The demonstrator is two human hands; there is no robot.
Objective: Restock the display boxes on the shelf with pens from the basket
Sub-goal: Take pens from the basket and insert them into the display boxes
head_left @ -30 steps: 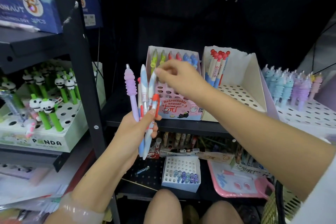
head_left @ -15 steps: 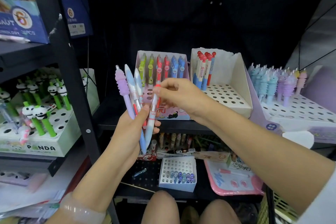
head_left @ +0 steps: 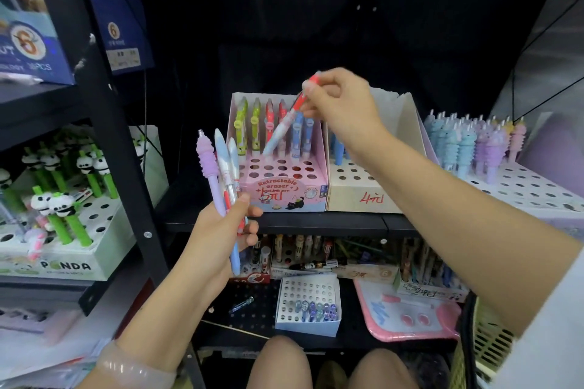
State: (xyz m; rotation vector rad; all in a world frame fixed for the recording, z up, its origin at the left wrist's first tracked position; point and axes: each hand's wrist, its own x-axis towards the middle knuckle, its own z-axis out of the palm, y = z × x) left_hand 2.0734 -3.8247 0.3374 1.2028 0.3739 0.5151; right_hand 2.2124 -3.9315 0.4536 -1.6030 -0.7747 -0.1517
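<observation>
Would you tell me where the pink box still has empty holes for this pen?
The pink display box has empty holes across its front rows, between the printed front panel and the standing pens. The back row is crowded. The right hand holds the red-capped pen tilted there.

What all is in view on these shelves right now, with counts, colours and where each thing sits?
pink display box: one, pink, middle shelf, six pens standing in its back row
red-topped pen: one, red and white, tilted, tip over the pink display box
beige display box: one, beige, right of the pink one, marked in red
pastel pens: many, blue, purple and pink, in a white tray far right
panda pens: several, green with panda tops, in a box on the left shelf
small white box: one, lower shelf, a few blue and purple items inside
pink board: one, lower shelf right
basket: one, pale yellow, bottom right
pen bundle: a few, purple, blue, white
left hand: grip on the pen bundle
right hand: pinches the red-topped pen
</observation>
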